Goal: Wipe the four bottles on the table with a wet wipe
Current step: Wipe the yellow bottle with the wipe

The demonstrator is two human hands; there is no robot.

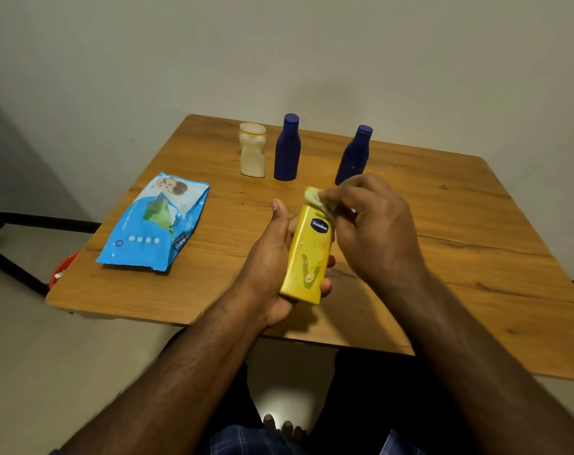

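Hands (272, 257) (374, 224) grip yellow bottle (307, 254) w/ wipe (318, 200).

— Where is the left hand (272, 257)?

— Palm up and cupped, forearm coming in from the lower left. Its thumb points away from the body, and the fingers (326, 285) curl round from beneath, their tips showing on the right side of what it grips.

— And the right hand (374, 224)?

— Back of the hand toward the camera, forearm reaching in from the lower right, wrist bent down. Its thumb and forefinger are pinched together at the far left of the hand, the other fingers folded loosely beneath.

— Do the hands touch?

— They sit very close; contact cannot be told.
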